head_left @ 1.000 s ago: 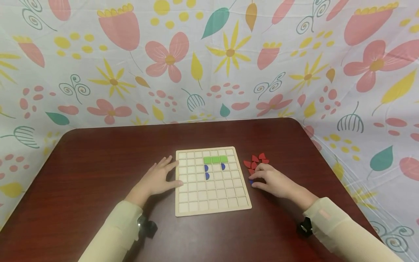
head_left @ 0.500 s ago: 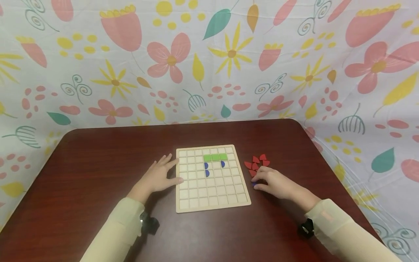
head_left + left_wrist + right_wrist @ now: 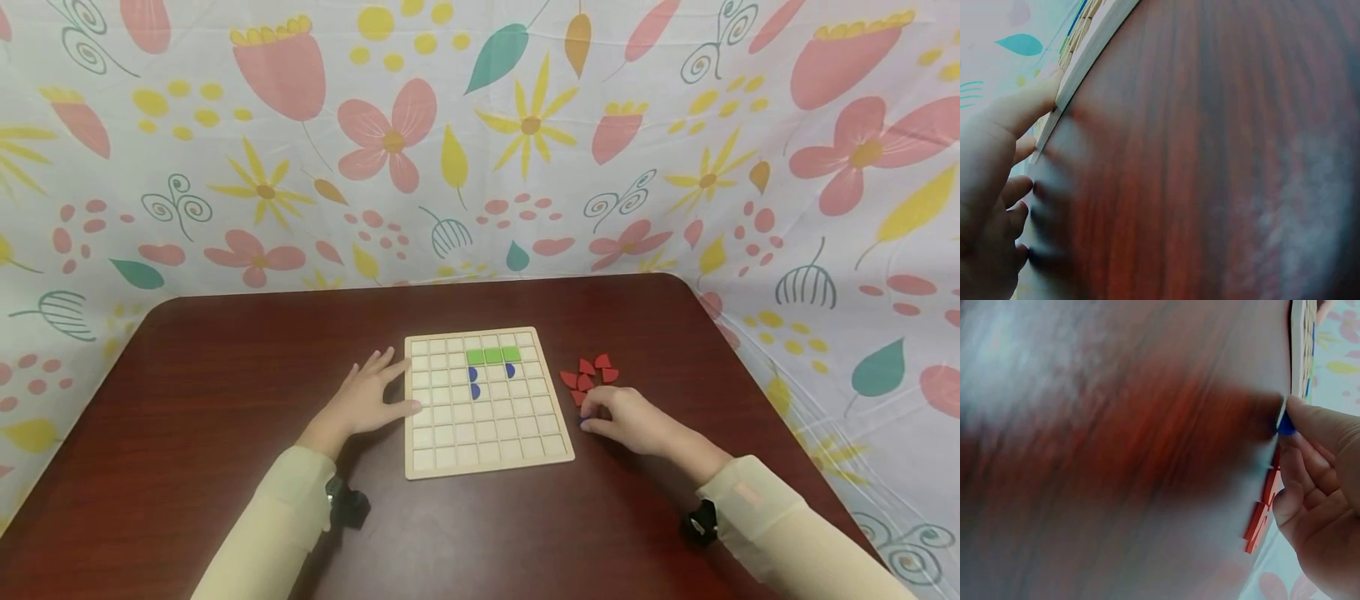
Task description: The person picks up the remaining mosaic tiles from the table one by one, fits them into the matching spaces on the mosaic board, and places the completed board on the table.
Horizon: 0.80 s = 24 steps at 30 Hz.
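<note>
Flowery cloth [image 3: 480,200] hung behind my brown desk [image 3: 240,358], left hand [image 3: 366,400] spread against a board [image 3: 480,429], right hand [image 3: 633,422] pinched a blue piece [image 3: 1287,426]

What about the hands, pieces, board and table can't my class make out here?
- Blue piece: full outline; the right hand covers part in the head and right wrist views.
- Red pieces: exact count; the right hand may hide some in the head view.
- Board: one end, cut off by the left wrist view's top edge.
- Table: near side, cut off by the head view's bottom edge.
</note>
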Tool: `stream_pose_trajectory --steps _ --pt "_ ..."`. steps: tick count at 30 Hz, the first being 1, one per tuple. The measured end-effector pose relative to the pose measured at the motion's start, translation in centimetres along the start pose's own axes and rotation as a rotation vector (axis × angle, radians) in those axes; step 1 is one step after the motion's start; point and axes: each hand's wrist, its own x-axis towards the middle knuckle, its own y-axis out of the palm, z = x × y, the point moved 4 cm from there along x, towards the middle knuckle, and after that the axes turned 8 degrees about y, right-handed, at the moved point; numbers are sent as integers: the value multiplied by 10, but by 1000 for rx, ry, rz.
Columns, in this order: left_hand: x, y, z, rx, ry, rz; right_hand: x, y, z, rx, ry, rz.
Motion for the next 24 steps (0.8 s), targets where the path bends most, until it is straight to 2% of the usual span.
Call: stream_pose_trajectory --steps 7,14,20,24 --pt "1 4 2 -36 16 -33 6 1 -2 185 115 -55" --pt "2 7 5 -90 10 -64 16 3 -2 489 229 -5" --pt "2 7 6 -117 3 -73 22 4 0 671 296 15" --pt "1 7 6 -123 7 -80 26 6 1 755 329 31"
